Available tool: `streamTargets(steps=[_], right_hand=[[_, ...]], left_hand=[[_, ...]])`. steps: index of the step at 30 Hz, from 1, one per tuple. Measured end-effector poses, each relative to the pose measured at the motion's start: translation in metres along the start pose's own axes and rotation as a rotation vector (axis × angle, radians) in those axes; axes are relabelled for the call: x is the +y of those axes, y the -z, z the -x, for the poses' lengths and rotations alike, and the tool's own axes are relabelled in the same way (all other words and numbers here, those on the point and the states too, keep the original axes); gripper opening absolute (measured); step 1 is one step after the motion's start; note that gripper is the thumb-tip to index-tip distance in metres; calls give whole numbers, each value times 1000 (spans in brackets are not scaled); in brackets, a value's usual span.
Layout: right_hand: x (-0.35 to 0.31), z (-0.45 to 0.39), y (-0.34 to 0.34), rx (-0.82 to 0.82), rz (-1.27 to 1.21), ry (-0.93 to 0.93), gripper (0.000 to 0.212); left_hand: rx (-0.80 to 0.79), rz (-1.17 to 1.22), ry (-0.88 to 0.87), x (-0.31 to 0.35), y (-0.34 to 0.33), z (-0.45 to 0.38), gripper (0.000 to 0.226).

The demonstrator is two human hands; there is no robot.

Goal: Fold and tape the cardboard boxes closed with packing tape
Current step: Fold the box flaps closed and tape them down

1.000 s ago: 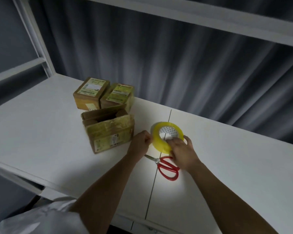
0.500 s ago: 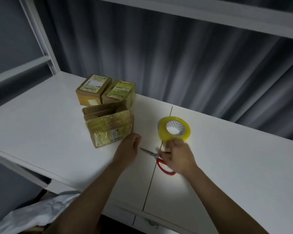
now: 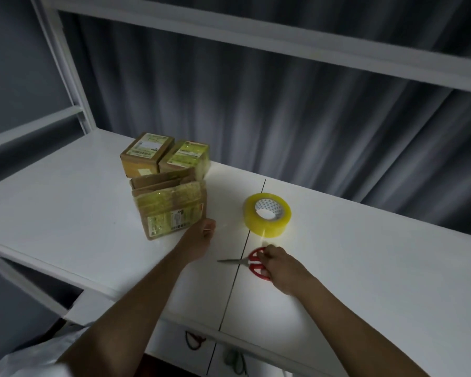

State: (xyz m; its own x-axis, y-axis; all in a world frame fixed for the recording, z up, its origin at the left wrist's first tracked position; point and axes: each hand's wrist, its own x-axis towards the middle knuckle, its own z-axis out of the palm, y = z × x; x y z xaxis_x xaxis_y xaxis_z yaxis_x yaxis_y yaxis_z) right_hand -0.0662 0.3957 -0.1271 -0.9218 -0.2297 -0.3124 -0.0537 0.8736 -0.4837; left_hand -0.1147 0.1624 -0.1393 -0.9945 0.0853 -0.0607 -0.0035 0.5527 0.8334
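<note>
nearest, the right hand (image 3: pixel 282 268) rests on the red scissors (image 3: pixel 256 263), fingers curled round the handles; blades point left, flat on the white table (image 3: pixel 365 254). left hand (image 3: pixel 199 239) a bit further, fingers curled w/ thumb & forefinger pinching what looks like a clear strip of tape (image 3: pixel 223 226), hard to be sure, just beside the front lower corner of the open box (image 3: pixel 172 208), whose top flaps stand up. tape roll (image 3: pixel 267 214) lies flat, right of that box, beyond the scissors. behind, two closed boxes (image 3: pixel 146 153) (image 3: pixel 186 159) side by side, touching. grey curtain (image 3: pixel 283 118) at back.
</note>
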Motion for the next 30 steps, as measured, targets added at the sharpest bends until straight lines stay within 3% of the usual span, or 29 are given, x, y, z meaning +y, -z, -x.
streamTargets(steps=[2, 6, 11, 14, 17, 18, 22, 24, 26, 28, 30], right_hand=[[-2, 3, -1, 31, 353, 90, 42], [-10, 4, 16, 277, 519, 357, 33], [-21, -11, 71, 256, 367, 223, 46], [-41, -26, 101, 179, 631, 157, 63], [-73, -35, 117, 90, 1096, 144, 97], [-81, -39, 120, 117, 1223, 165, 98], [-105, -68, 114, 106, 1523, 319, 44], [-110, -80, 107, 87, 1572, 369, 35], [-110, -91, 98, 81, 1424, 334, 30], [-120, -79, 97, -77, 1456, 387, 11], [-134, -62, 100, -140, 1449, 333, 15]], left_hand=[[-4, -2, 5, 1, 1, 1, 27], [-7, 3, -5, 2, 1, 4, 28], [-77, 57, 18, 0, 2, 6, 30], [-89, 77, 29, -1, 3, 8, 31], [-78, 51, 15, -2, 4, 8, 32], [-73, 38, 9, -1, 4, 8, 32], [-50, -5, -18, 1, 3, 7, 34], [-45, -15, -29, 1, 2, 8, 35], [-42, -10, -26, 0, 2, 9, 35], [-41, -6, -24, 1, 2, 9, 36], [-35, 4, -22, 2, 4, 10, 37]])
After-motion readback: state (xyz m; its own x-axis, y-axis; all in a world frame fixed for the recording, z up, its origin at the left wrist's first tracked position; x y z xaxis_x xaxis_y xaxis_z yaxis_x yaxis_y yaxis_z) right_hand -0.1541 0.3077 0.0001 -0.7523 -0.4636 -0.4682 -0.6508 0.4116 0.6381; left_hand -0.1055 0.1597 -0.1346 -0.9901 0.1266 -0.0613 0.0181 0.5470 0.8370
